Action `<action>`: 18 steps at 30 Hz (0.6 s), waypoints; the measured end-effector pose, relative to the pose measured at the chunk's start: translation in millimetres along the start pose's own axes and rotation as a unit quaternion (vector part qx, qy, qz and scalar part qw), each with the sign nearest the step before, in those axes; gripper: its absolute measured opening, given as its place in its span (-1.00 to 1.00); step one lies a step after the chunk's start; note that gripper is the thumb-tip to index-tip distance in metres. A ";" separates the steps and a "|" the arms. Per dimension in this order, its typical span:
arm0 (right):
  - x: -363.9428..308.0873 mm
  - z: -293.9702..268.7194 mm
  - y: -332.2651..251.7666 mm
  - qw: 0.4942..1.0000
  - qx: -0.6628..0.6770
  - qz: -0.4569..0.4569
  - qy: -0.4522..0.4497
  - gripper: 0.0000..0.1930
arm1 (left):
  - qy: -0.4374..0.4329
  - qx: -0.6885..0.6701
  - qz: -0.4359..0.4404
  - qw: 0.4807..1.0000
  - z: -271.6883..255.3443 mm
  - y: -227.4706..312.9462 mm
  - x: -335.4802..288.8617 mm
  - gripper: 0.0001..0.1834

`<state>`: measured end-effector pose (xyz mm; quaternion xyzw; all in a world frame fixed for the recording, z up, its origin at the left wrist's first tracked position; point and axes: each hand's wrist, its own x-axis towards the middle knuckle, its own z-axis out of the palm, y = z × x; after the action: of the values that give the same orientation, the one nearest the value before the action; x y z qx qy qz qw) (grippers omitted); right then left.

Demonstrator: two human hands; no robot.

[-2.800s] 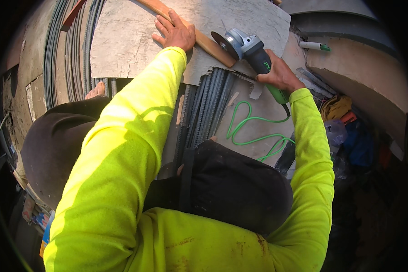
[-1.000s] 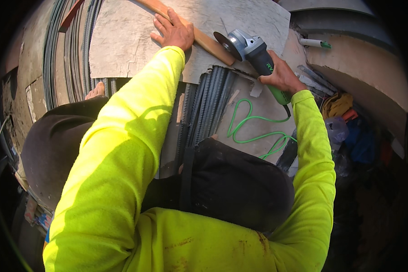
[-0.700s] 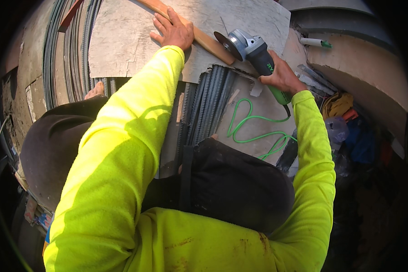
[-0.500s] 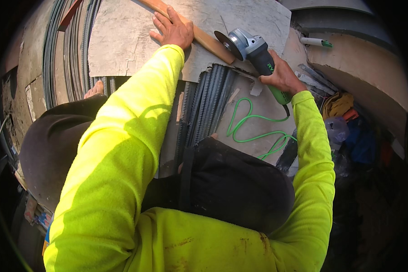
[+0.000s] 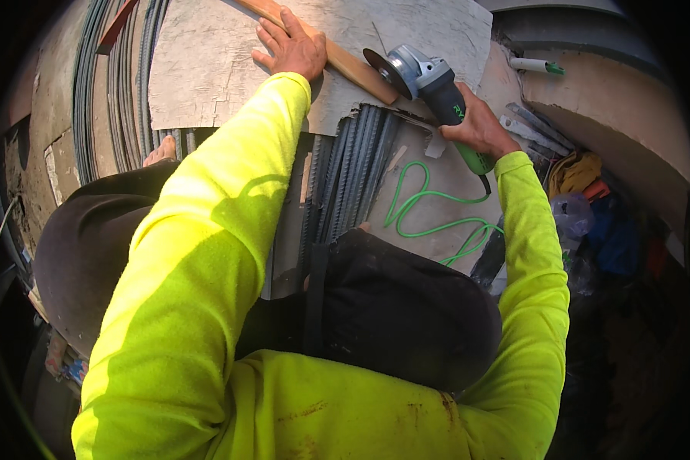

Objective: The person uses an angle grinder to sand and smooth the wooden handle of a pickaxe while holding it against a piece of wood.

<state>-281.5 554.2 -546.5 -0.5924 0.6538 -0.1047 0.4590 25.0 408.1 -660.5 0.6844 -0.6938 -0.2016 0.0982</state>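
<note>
Steel bars [image 5: 119, 100] lie on the left, beside a pale board [image 5: 199, 84]. On the board is the wood [image 5: 356, 69]. The left hand [image 5: 293, 50] rests on the wood with its fingers spread. The wood looks like one long piece with no cut that I can see, so maybe not much is done. How much is left, I can't tell. The disc [image 5: 386, 73] of the grinder [image 5: 442, 96] is right by its near end; I can't tell if they touch. The right hand [image 5: 479, 123] has its fingers wrapped around the grinder.
</note>
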 end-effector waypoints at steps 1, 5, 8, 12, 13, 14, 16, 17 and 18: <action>-0.2 0.7 1.5 1.000 0.000 -0.004 0.003 -0.17 | 0.000 0.001 0.001 1.000 0.1 0.1 0.0 -0.02; 0.4 3.0 2.2 1.000 0.006 -0.013 0.007 -0.17 | 0.001 0.002 -0.004 1.000 -2.5 -0.4 0.3 -0.02; 0.1 3.7 2.3 1.000 0.008 -0.011 0.008 -0.16 | -0.042 0.003 -0.039 0.998 -12.8 6.7 -1.7 -0.01; -2.7 2.6 3.3 1.000 0.005 -0.005 0.006 -0.14 | -0.118 0.000 -0.092 0.989 -35.9 22.9 -5.2 0.00; -2.6 3.1 1.7 1.000 0.003 -0.006 0.009 -0.14 | -0.116 0.001 -0.092 0.989 -36.7 21.9 -5.0 0.00; -2.8 3.5 0.1 1.000 0.000 -0.006 0.012 -0.14 | -0.115 0.006 -0.092 0.989 -36.6 21.2 -4.7 0.00; -2.3 4.2 -0.4 1.000 -0.003 -0.007 0.016 -0.14 | -0.113 0.016 -0.090 0.989 -36.1 19.9 -4.6 0.00; -2.3 4.0 0.4 1.000 -0.004 -0.008 0.016 -0.14 | -0.117 0.015 -0.090 0.989 -36.1 20.0 -4.9 0.00; -2.2 3.9 1.2 1.000 -0.004 -0.010 0.016 -0.14 | -0.121 0.015 -0.091 0.988 -36.2 20.2 -5.1 0.00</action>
<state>-279.8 558.1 -548.4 -0.5988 0.6559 -0.1158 0.4447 21.8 407.5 -618.8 0.7163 -0.6386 -0.2807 -0.0154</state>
